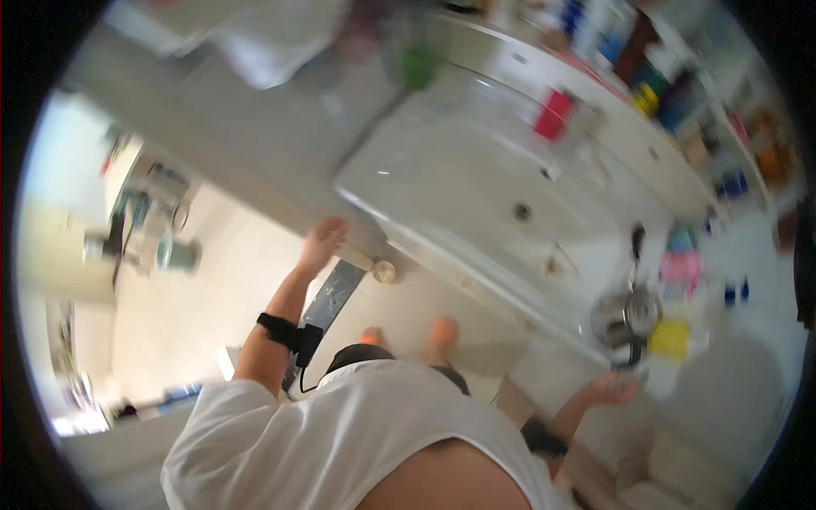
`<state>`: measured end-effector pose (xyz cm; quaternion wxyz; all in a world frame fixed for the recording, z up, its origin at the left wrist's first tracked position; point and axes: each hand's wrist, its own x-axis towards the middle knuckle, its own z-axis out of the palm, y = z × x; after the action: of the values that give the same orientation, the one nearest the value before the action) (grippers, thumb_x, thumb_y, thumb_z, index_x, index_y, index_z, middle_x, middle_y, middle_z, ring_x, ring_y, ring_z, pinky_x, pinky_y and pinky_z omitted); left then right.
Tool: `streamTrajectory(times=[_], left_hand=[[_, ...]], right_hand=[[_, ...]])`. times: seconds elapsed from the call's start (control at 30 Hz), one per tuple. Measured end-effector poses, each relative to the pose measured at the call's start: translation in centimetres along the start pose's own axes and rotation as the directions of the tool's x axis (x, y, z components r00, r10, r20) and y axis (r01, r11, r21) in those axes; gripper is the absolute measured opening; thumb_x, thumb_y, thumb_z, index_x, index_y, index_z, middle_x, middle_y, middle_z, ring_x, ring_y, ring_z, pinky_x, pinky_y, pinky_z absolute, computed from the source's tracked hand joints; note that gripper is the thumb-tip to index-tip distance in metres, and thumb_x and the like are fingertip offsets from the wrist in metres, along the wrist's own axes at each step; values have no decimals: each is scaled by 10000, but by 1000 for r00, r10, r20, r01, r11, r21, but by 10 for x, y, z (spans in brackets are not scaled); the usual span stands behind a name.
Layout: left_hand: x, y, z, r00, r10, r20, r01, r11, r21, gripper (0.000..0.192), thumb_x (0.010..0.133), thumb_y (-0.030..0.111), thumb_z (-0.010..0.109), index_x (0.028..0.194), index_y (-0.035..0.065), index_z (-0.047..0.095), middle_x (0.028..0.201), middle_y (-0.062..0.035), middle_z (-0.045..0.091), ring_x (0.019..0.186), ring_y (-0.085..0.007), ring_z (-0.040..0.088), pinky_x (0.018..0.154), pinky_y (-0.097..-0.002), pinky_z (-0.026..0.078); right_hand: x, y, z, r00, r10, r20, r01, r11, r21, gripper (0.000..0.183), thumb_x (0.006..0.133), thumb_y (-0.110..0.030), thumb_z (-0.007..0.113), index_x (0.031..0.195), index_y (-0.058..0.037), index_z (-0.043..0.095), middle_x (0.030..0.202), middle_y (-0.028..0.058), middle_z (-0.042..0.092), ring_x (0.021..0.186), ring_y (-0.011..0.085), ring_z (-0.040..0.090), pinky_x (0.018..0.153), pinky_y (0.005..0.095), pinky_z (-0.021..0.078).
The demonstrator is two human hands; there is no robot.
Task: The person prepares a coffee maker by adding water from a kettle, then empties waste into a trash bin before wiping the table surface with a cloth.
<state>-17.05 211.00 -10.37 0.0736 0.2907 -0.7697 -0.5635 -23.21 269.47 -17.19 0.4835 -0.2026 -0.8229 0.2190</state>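
Observation:
A white bathtub [440, 172] lies before me, with a drain [521, 211] in its floor. My left hand [324, 245] hangs in the air left of the tub's near side, above a grey marbled threshold strip [335, 293]; I see nothing in it. On the right, my right hand [609, 390] is beside the tub's near right corner, its fingers partly curled. Blur hides whether it holds anything. Just beyond it stand shiny metal pots [628, 315], with a dark handle [626, 356] pointing towards the hand.
A yellow item [669, 338] and a pink item [681, 265] lie by the pots. A red item [553, 115] is on the tub's far side, below a shelf [743, 137] of bottles. Near the threshold is a small round object [384, 272]; a pale green bin [176, 253] stands further left.

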Motion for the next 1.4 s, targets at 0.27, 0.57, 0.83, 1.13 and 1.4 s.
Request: streamTrajectory(times=[0.27, 0.57, 0.83, 1.13, 1.4], left_hand=[[-75, -40, -92, 976, -5, 217, -73, 934, 349, 288, 805, 284, 531, 921, 22, 561, 805, -114, 596, 712, -186, 557, 643, -313, 444], [-174, -187, -242, 989, -127, -72, 136, 980, 145, 335, 752, 388, 585, 785, 55, 560, 710, -94, 577, 670, -196, 542, 597, -320, 430], [-191, -232, -323, 982, -162, -95, 171, 980, 100, 332, 698, 362, 638, 753, 43, 565, 711, -106, 582, 679, -244, 545, 620, -337, 433], [-56, -233, -460, 993, -117, 23, 106, 956, 274, 283, 736, 326, 611, 789, 49, 580, 759, -109, 595, 725, -257, 556, 640, -342, 436], [109, -218, -550, 958, 88, 274, -184, 919, 349, 270, 789, 298, 538, 862, 42, 579, 815, -125, 600, 759, -271, 565, 674, -343, 445]], right_hand=[[-72, -214, 16, 859, -61, 509, -310, 729, 610, 182, 832, -154, 530, 919, 2, 495, 852, 76, 501, 767, 157, 455, 702, 279, 384], [-216, -508, -13, 700, -601, 385, -117, 436, 892, 410, 829, -170, 521, 1191, -47, 374, 1196, 118, 372, 1019, 206, 410, 857, 329, 345], [-287, -644, 1, 748, -333, 574, -458, 366, 810, 590, 836, -299, 504, 1234, 53, 246, 1244, 216, 331, 1073, 258, 417, 922, 358, 320], [-299, -667, 17, 910, 103, 401, -411, 337, 847, 401, 864, -281, 454, 1046, 71, 395, 1015, 192, 487, 890, 213, 482, 791, 324, 397], [-301, -684, 8, 899, 318, 302, -425, 461, 779, 484, 877, -362, 376, 1168, 26, 369, 1209, 171, 369, 1070, 251, 398, 905, 337, 311]])
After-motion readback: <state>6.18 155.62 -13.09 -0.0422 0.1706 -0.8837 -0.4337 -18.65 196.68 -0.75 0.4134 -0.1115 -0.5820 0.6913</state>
